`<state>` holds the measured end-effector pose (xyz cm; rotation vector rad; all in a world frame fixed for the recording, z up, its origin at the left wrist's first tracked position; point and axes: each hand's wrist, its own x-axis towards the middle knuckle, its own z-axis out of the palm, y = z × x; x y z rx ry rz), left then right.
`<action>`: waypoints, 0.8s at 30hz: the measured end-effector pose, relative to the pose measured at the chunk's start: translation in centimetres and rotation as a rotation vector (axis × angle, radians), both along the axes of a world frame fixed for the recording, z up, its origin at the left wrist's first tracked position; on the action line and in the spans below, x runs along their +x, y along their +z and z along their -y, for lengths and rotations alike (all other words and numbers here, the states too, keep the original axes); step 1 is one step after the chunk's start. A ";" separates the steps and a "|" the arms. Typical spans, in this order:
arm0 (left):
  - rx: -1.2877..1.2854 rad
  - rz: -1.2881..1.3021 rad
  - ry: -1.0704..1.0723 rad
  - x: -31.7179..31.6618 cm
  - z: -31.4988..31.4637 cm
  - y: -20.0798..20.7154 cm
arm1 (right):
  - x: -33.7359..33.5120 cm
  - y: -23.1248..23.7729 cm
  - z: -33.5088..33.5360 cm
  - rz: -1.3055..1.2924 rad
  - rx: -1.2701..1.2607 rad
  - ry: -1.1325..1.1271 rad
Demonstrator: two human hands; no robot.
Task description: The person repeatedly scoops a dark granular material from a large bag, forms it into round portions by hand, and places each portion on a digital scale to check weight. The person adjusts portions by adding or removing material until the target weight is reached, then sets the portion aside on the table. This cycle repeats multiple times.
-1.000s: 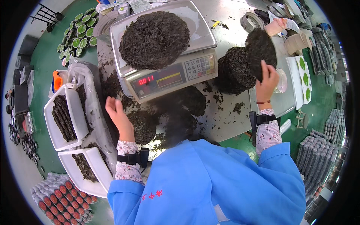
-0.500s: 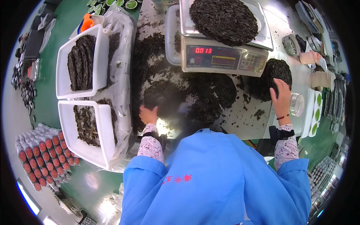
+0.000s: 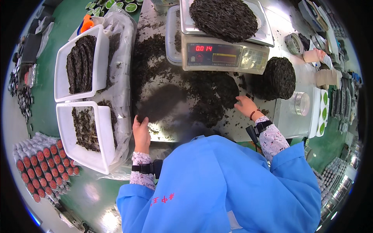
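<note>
A dark, blurred round sheet of dried seaweed [image 3: 165,101] is over the metal table at centre left. At its near left edge, my left hand [image 3: 142,134] has thumb and fingers closed on the rim. My right hand [image 3: 247,107] reaches in from the right, thumb and fingers apart, its fingertips at the edge of the loose seaweed [image 3: 211,99]. A thick round seaweed cake [image 3: 279,79] stands behind and right of this hand, apart from it. Another seaweed cake [image 3: 224,19] lies on the digital scale [image 3: 213,54], whose red display is lit.
On the left are a white tub [image 3: 100,64] holding stacked seaweed and a second white tub [image 3: 105,136] with scraps, beside clear plastic sheeting [image 3: 123,77]. A clear round container [image 3: 302,103] and green-topped lids [image 3: 324,112] sit at the right. A shallow tray [image 3: 171,46] adjoins the scale.
My right hand has left the round cake at the right and moved left to the loose seaweed. My left hand has shifted left and nearer. The scale's reading has changed slightly.
</note>
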<state>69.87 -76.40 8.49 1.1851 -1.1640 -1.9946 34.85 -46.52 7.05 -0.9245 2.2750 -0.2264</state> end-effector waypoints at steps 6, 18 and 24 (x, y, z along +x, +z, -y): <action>-0.209 0.025 -0.073 0.6 -0.6 3.7 | 1.2 2.3 3.4 0.062 -0.316 -0.043; -0.443 0.035 -0.163 -1.7 -2.2 10.2 | -9.3 14.5 15.1 -0.903 -0.636 0.361; -0.480 0.030 -0.065 -0.4 -2.9 10.7 | -8.9 15.1 4.6 -1.055 -0.532 0.262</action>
